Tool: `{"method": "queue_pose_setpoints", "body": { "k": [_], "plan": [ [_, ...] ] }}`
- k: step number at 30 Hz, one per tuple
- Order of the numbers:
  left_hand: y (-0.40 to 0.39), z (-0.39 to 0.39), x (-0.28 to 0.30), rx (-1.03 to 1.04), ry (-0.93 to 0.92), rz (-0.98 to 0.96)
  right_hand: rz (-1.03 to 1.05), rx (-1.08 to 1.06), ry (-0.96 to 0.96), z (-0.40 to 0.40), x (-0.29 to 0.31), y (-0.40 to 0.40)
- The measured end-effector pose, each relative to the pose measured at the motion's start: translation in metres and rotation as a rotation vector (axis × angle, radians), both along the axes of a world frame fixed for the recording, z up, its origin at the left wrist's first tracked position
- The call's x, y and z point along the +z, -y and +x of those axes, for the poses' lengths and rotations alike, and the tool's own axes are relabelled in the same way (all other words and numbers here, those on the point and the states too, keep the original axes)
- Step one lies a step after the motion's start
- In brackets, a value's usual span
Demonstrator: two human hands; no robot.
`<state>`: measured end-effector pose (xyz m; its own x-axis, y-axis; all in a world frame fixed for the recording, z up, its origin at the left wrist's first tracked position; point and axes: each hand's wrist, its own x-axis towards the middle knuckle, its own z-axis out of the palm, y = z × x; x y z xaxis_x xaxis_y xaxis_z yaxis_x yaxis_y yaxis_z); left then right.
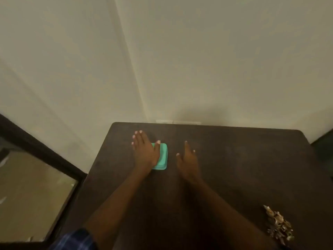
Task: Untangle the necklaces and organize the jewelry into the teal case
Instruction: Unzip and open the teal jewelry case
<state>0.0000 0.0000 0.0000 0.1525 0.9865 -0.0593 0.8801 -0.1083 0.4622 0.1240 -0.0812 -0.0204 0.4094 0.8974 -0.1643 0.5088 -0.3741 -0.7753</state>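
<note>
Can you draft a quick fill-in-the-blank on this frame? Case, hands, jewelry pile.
1. The left hand lies over the ____ case.
2. The case's lid is ____.
3. The jewelry pile lies near the table's ____ edge.
4. The right hand holds ____.

Missing words: teal; closed; right; nothing

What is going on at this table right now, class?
A person reaches both hands across a dark table. The left hand lies with straight fingers over the closed teal case; the right hand hovers beside it, fingers relaxed, holding nothing. The jewelry pile sits untouched at the table's near right edge, so sorting has not begun.
</note>
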Motion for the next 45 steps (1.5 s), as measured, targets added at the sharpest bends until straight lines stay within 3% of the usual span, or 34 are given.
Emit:
{"method": "queue_pose_setpoints", "body": {
  "k": [4,8,11,16,20,31,35,38,45],
  "plan": [
    [-0.005,-0.007,-0.044,0.133,0.163,-0.188,-0.036,0.04,-0.077,-0.017,-0.045,0.002],
    [-0.01,-0.003,-0.059,0.169,0.339,-0.032,0.013,0.109,-0.098,-0.037,-0.066,0.009],
    [-0.007,0.002,-0.06,0.139,0.404,-0.019,0.068,0.044,-0.156,-0.059,-0.069,0.028],
    [0.031,0.01,-0.058,-0.128,0.36,-0.046,0.073,-0.103,-0.207,-0.089,-0.063,0.091],
    [0.074,0.013,-0.067,-0.396,0.209,-0.015,0.091,-0.035,-0.191,-0.107,-0.066,0.153],
    [0.186,-0.016,-0.081,-0.622,0.253,0.066,0.216,0.033,-0.089,-0.131,-0.091,0.269],
    [0.209,-0.027,-0.078,-0.579,0.14,0.202,0.214,0.096,-0.018,-0.13,-0.083,0.29],
    [0.22,-0.028,-0.082,-0.381,0.019,0.369,0.197,0.18,-0.015,-0.117,-0.075,0.298],
    [0.223,-0.03,-0.087,-0.267,0.169,0.3,0.383,-0.136,-0.032,-0.048,-0.068,0.279]
  ]
}}
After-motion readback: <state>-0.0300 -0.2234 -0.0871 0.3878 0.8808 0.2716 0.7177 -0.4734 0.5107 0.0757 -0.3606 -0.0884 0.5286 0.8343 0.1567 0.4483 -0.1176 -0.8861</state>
